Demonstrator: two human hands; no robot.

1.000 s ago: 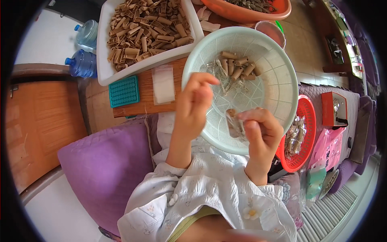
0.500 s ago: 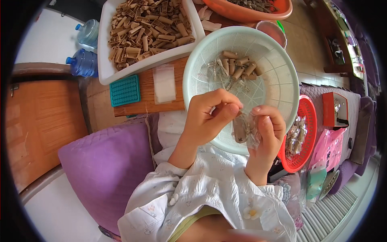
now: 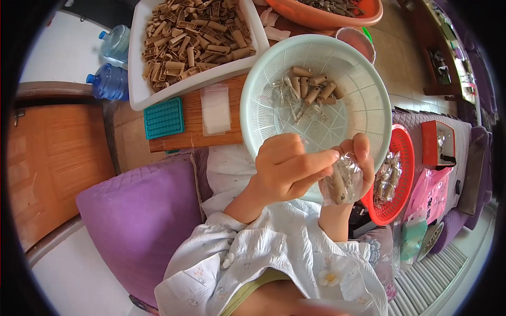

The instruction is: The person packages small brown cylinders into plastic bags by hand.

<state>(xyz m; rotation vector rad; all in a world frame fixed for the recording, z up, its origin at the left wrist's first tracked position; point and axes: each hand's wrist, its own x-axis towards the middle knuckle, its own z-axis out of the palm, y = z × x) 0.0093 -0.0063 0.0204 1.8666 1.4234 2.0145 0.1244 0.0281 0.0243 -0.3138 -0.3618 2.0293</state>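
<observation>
clear packet (image 3: 341,181) of brown sticks: pinched between right hand (image 3: 354,168) fingers and thumb | left hand (image 3: 287,167): fingers closed on packet's top edge | both held over near rim of pale green basket (image 3: 363,89)

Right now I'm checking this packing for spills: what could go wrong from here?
The small clear bag of brown sticks is pinched between the left hand and the right hand. If either grip loosens, sticks could drop past the pale green basket. The basket sits partly off the wooden board, so a push from the hands might tip it.
</observation>
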